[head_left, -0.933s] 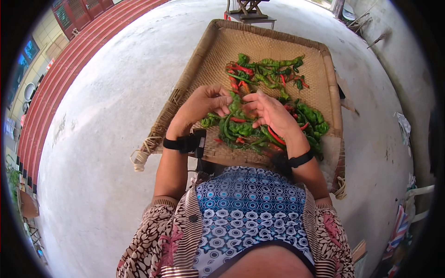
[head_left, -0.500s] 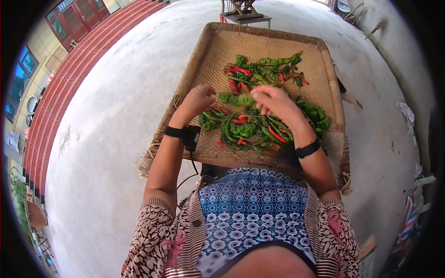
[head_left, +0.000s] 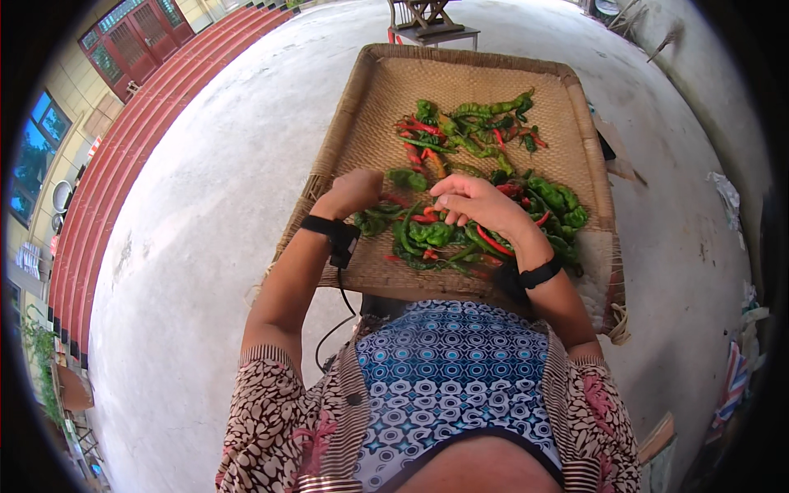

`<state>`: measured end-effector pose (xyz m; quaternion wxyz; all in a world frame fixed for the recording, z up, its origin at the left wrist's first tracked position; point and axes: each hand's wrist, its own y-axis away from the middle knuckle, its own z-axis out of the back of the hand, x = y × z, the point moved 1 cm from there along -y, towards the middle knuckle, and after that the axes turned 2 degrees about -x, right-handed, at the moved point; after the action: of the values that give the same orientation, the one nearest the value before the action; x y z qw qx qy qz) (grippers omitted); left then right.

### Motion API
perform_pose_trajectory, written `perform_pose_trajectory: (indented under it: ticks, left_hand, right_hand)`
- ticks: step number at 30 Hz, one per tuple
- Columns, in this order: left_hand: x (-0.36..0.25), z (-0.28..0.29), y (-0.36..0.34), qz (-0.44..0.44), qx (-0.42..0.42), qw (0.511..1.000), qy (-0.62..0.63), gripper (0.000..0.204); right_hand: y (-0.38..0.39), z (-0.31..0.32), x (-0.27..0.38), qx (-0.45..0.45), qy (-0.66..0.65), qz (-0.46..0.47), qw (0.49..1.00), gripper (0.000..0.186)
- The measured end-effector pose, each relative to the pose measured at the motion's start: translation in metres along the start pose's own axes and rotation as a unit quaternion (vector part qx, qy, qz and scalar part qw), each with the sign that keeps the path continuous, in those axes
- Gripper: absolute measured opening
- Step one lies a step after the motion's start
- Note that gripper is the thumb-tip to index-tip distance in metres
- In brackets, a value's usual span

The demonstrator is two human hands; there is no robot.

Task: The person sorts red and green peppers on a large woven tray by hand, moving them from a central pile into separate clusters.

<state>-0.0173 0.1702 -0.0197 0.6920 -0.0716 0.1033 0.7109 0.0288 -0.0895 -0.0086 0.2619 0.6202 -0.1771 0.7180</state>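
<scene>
Over the left part of a woven bamboo tray [head_left: 485, 72], my left hand [head_left: 357, 194] is closed, its fingers curled in. Whatever it may hold is hidden. A crinkled green pepper [head_left: 407, 179] lies just right of it. My right hand [head_left: 481, 202] hovers above the near pile, fingers loosely bent and apart, with no pepper visible in them. Beneath and around it lie green peppers [head_left: 431, 234] and red chili peppers [head_left: 491, 240]. More green peppers [head_left: 559, 197] are heaped right of that wrist. A looser group of mixed peppers [head_left: 472, 131] lies farther back.
Both wrists wear black straps; a small black device [head_left: 343, 245] with a cable hangs at the left one. Beyond the tray stands a wooden chair [head_left: 431, 29]. Red steps [head_left: 156, 107] run along the left, and a grey wall [head_left: 699, 66] along the right.
My right hand has moved left and nearer, down over the close pile. The left hand has lowered slightly and its fingers are more tightly curled.
</scene>
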Motion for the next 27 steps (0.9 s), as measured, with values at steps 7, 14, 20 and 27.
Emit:
perform_pose_trajectory:
  ticks: [7,14,20,27]
  left_hand:
    - [-0.027,0.044,0.033,-0.030,-0.045,0.973,0.226,0.016]
    - [-0.059,0.063,0.045,-0.107,-0.002,0.920,0.378,0.015]
    - [-0.070,0.064,0.039,-0.057,0.039,0.861,0.503,0.015]
    - [-0.020,0.010,0.008,-0.120,0.039,0.980,0.153,0.023]
  right_hand:
    - [0.002,-0.007,0.001,-0.013,0.056,0.009,0.998,0.029]
    - [0.000,-0.022,0.014,-0.025,0.055,0.041,0.997,0.030]
    - [-0.001,-0.014,0.013,-0.051,0.069,0.064,0.994,0.023]
    - [-0.019,0.005,0.016,-0.149,-0.043,0.086,0.984,0.035]
